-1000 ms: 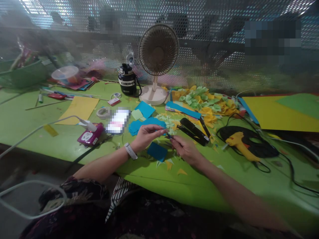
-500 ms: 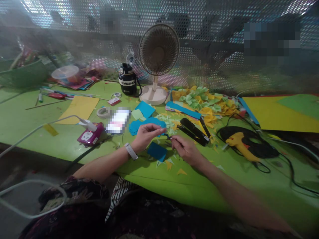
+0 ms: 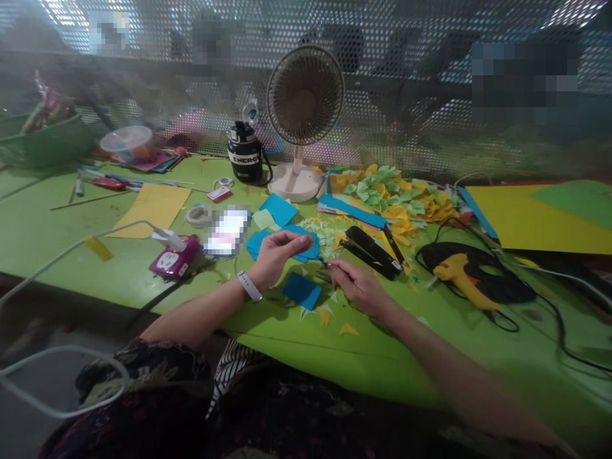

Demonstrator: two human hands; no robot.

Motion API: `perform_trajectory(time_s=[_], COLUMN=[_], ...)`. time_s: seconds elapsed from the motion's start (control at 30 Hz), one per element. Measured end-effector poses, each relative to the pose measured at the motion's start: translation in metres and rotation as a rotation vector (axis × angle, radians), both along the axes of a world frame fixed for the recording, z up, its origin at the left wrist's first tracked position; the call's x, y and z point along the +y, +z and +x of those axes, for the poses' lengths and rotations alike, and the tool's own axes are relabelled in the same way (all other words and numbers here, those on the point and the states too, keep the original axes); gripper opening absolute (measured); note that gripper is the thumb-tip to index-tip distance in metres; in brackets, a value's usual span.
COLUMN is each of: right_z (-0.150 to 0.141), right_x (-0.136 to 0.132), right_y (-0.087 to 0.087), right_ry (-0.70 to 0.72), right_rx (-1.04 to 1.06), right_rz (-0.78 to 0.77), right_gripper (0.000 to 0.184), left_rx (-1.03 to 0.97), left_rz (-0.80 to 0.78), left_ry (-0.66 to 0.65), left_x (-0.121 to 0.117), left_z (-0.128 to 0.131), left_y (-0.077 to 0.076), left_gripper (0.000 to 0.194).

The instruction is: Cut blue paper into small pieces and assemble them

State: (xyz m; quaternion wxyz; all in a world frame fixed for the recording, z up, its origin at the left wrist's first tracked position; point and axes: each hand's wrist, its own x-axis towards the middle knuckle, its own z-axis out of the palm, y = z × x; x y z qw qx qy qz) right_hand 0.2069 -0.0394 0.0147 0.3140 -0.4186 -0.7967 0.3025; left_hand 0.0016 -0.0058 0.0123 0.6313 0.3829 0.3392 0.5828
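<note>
A small dark blue piece (image 3: 324, 262) is gripped at the fingertips of the right hand (image 3: 356, 287), in the space between it and the left hand (image 3: 277, 256), above the green table (image 3: 62, 252). The left hand's fingers are drawn together; whether anything is pinched there cannot be told. A slim greyish tip is seen below the blue piece, too small to be named.

The green and yellow paper seems well worked through: a heap of shaped pieces (image 3: 382, 186) is gathered near the fan (image 3: 306, 95), and pointed scraps (image 3: 349, 329) are strewn about the hands. The blue looks less advanced, being mostly found flat: a blue square (image 3: 302, 291) is laid below the hands, a blue stack (image 3: 253, 246) is partly hidden by the left hand, and a blue strip (image 3: 351, 210) is placed behind the black stapler (image 3: 370, 252).

"ENERGY" can be read on the dark bottle (image 3: 245, 159). Print on the red-and-white box (image 3: 220, 194) and the stapler's pale label cannot be made out; the phone (image 3: 224, 239) is pixelated
</note>
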Motion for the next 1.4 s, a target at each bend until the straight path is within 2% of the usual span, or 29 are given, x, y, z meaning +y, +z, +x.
perform_trajectory(time_s=[0.4, 0.63, 0.9, 1.17, 1.4], right_z=[0.0012, -0.0027, -0.0008, 0.001, -0.0011], right_x=[0.0017, -0.0036, -0.0037, 0.0002, -0.0005], right_y=[0.0021, 0.0013, -0.0023, -0.0046, -0.0029], right_ry=[0.0, -0.144, -0.05, -0.098, -0.174], right_rx=[-0.039, -0.017, 0.082, 0.05, 0.068], right_rz=[-0.017, 0.014, -0.132, -0.027, 0.053], right_gripper=[0.031, 0.026, 0.034, 0.032, 0.029], left_rx=[-0.024, -0.016, -0.024, -0.024, -0.029], left_rz=[-0.01, -0.032, -0.013, 0.007, 0.006], left_ry=[0.017, 0.045, 0.003, -0.021, 0.021], left_x=[0.0033, 0.0035, 0.0023, 0.0025, 0.001], left_z=[-0.0027, -0.001, -0.0007, -0.0017, -0.0009], left_y=[0.0011, 0.0, -0.0002, -0.0014, -0.001], left_gripper=[0.034, 0.035, 0.035, 0.034, 0.033])
